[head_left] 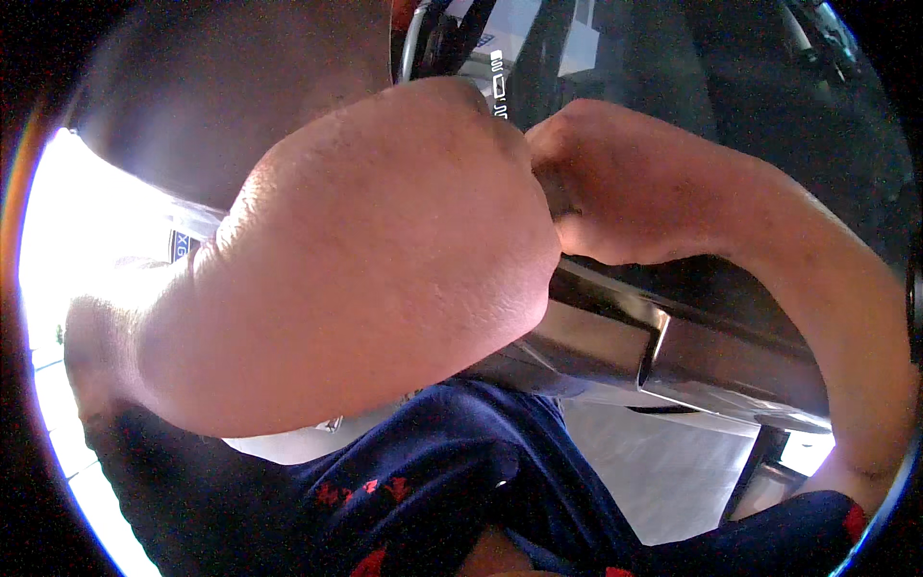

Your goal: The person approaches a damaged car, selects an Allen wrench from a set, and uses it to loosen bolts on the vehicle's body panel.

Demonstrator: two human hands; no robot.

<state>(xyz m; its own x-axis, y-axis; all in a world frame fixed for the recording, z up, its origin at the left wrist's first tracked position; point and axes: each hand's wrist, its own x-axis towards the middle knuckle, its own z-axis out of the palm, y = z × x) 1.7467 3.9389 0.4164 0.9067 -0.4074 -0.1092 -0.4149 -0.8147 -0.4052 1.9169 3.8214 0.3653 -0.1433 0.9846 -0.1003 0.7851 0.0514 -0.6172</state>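
Observation:
My left arm (365,279) is bent and very close to the camera, filling the middle of the view. It reaches up and to the right, and the left hand (486,144) at its end shows no clear fingers. My right hand (586,188) meets the left one from the right, its fingers curled in and closed. Whatever lies between the two hands is hidden. Both hands are over dark, glossy glass (663,67) with a white marking (498,82) beside them.
Below the hands run shiny dark vehicle panels (731,361) with a seam between them. A large dark rounded surface (240,106) stands at upper left. A grey floor (663,471) shows at lower right. My navy clothing (423,462) with red marks is at the bottom.

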